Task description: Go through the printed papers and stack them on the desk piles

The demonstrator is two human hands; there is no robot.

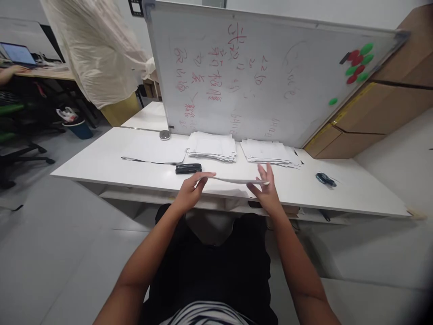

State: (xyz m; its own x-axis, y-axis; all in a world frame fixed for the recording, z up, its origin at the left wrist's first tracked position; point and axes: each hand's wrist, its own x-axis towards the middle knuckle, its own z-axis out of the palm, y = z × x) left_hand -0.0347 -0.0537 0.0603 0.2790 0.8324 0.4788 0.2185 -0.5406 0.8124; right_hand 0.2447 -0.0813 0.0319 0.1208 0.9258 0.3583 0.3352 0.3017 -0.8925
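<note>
A thin sheaf of white paper (pixel 233 181), seen nearly edge-on, is held up in front of me above the table's front edge. My left hand (pixel 193 189) pinches its left end between thumb and fingers. At the other end, my right hand (pixel 267 189) has its thumb at the near side and its fingers raised behind the paper. A black stapler (pixel 188 169) lies on the table just beyond my left hand. Two stacks of paper stand further back, a left stack (pixel 212 145) and a right stack (pixel 267 151).
A whiteboard (pixel 216 67) with red writing and magnets rises behind the white table (pixel 149 174). A lanyard-like strap (pixel 149 161) and a round silver object (pixel 164 135) lie left, a dark teal tool (pixel 325 179) right. Cardboard boxes (pixel 379 108) stand right. Another person's arm (pixel 11 72) shows far left.
</note>
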